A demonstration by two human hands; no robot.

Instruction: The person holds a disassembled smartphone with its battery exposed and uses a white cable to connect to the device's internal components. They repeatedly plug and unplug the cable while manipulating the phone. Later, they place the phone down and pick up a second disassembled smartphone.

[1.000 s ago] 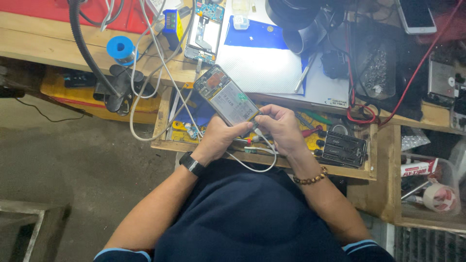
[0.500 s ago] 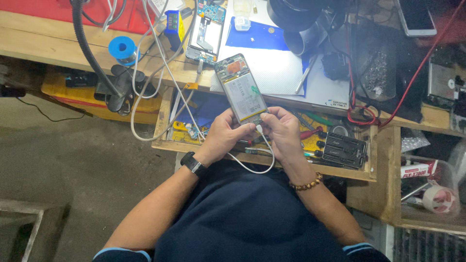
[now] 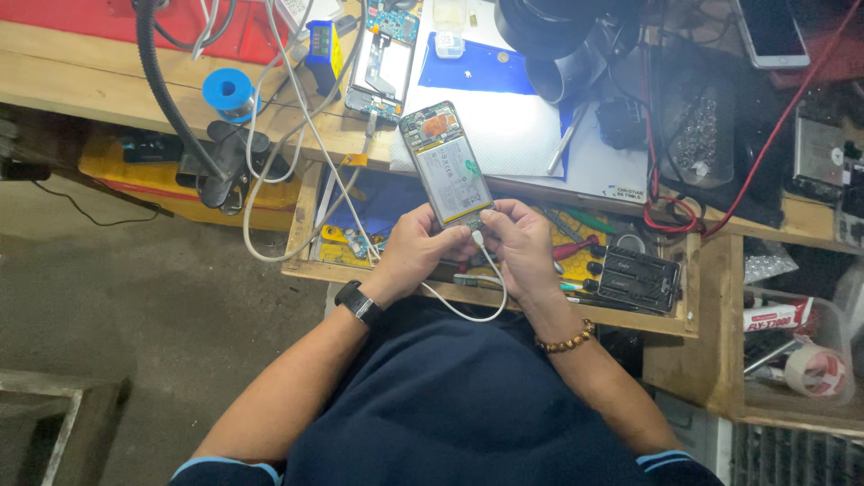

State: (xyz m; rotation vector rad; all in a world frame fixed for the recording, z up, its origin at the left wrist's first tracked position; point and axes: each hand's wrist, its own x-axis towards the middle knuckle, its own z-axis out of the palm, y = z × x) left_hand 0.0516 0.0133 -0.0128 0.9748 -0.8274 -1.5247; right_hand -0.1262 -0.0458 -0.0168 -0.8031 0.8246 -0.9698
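Observation:
An opened phone (image 3: 447,166) with its back cover off, showing battery and circuit board, is held upright over an open drawer. My left hand (image 3: 416,254) grips its lower left edge. My right hand (image 3: 519,245) is at the phone's bottom end, fingers pinched on the plug of a white cable (image 3: 477,297) that loops down toward my lap. I wear a black watch on the left wrist and a bead bracelet on the right.
The open wooden drawer (image 3: 670,322) holds screwdrivers and a black bit case (image 3: 639,279). On the bench lie a white and blue mat (image 3: 517,126), another opened phone (image 3: 385,56), a blue solder spool (image 3: 227,91), a black lamp (image 3: 558,27) and cables. Tape roll (image 3: 814,371) at right.
The phone has swung from tilted left to nearly upright and risen over the drawer. My right hand has moved to its bottom end with the cable plug.

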